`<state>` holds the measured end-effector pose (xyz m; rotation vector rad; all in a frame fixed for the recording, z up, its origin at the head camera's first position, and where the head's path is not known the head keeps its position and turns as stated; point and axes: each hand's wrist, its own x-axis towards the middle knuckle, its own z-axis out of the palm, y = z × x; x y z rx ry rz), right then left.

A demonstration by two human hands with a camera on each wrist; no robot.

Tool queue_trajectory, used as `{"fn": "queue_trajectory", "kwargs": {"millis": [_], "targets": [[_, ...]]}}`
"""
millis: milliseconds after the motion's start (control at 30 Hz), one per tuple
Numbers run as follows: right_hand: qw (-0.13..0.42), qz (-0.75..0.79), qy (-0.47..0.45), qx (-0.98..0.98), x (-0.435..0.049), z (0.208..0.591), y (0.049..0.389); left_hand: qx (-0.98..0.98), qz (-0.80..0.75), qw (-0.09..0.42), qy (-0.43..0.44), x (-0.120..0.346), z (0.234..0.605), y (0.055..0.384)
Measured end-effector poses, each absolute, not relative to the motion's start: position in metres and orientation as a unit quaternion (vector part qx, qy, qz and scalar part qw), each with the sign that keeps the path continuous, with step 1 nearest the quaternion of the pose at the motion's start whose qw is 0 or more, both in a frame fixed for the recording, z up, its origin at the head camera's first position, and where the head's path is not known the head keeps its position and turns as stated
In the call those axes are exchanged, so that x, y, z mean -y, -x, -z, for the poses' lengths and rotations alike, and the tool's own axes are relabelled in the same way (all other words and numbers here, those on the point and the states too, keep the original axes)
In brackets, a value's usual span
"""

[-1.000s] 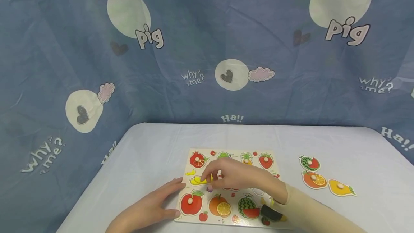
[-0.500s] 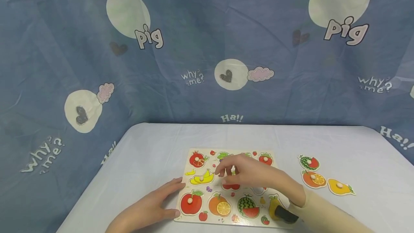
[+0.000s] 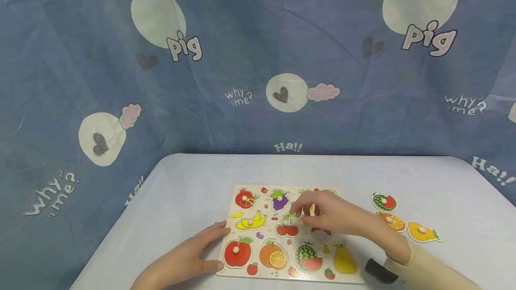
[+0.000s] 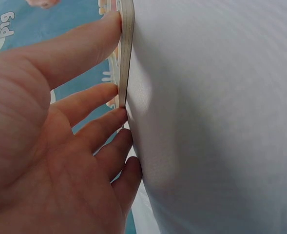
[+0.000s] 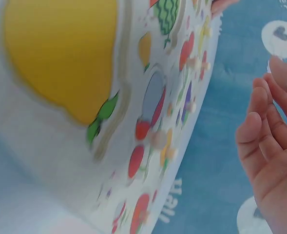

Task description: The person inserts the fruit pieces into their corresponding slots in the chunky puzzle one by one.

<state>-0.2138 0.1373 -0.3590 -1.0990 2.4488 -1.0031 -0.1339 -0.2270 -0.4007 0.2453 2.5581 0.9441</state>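
Observation:
A wooden fruit puzzle board (image 3: 291, 258) lies on the table. My left hand (image 3: 189, 252) touches its left edge, thumb near the front corner; in the left wrist view its thumb (image 4: 80, 48) meets the board's side. Above the board's right half hovers my right hand (image 3: 330, 211), fingers loosely bent, holding nothing. Knobbed pieces sit in their places: banana (image 3: 251, 222), grapes (image 3: 280, 201), cherries (image 3: 287, 228), pomegranate (image 3: 246, 198) and apple (image 3: 237, 254). The orange, watermelon and pear (image 3: 344, 261) pictures along the front have no knobs. The right hand partly covers the back-right pictures.
Right of the board, three loose knobbed pieces lie on the white table (image 3: 193, 182): watermelon (image 3: 384, 202), orange (image 3: 393, 222) and pear (image 3: 423, 232). The orange is partly behind the right forearm. A blue printed cloth (image 3: 225, 124) hangs behind the table.
My right hand has moved right, away from the banana piece and across the cherries, still above the board. The banana, grapes and cherries are now uncovered. My left hand stays in place.

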Motion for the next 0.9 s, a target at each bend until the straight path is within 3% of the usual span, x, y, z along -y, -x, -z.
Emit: {"fn": "queue_trajectory", "kwargs": {"millis": [900], "targets": [[0.102, 0.31, 0.306, -0.894, -0.226, 0.348, 0.198, -0.917, -0.334, 0.201, -0.09, 0.227, 0.401, 0.135]]}}
